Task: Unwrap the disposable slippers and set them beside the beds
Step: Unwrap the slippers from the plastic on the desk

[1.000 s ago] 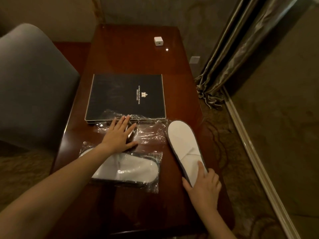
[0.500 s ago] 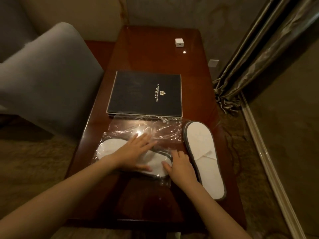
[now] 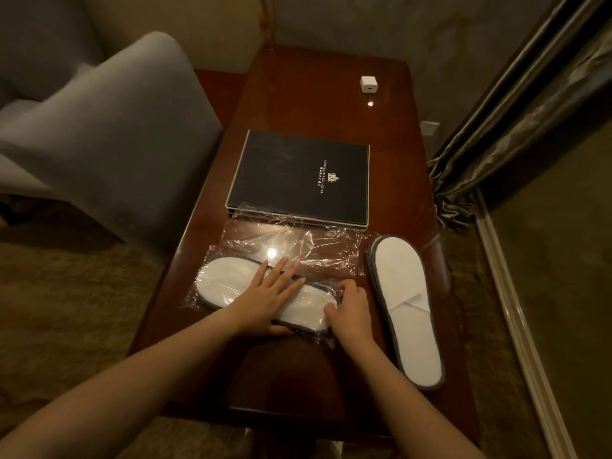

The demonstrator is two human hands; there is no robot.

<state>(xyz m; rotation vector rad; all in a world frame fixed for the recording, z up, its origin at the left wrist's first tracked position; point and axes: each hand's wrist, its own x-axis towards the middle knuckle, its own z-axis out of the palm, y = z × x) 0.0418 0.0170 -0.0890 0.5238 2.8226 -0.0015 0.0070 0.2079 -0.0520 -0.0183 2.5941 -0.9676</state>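
- On the near half of the wooden table [image 3: 298, 104] we see a white slipper [image 3: 228, 283] lying sideways, sealed in a clear plastic wrapper [image 3: 212, 260].
- Our left hand [image 3: 265, 299] lies flat on that wrapped slipper, fingers spread wide, thumb at its near edge.
- Our right hand [image 3: 351, 309] has its fingers curled narrow, pinching the right end of the wrapper.
- Just right of it, a second slipper [image 3: 407, 309] lies bare on the table, lengthwise, near the right edge.
- Beyond the wrapped slipper we see an empty crumpled wrapper [image 3: 298, 243], touching a black folder [image 3: 298, 180] farther back.
- A small white cube [image 3: 369, 84] sits at the far right; a grey chair [image 3: 109, 134] stands left.
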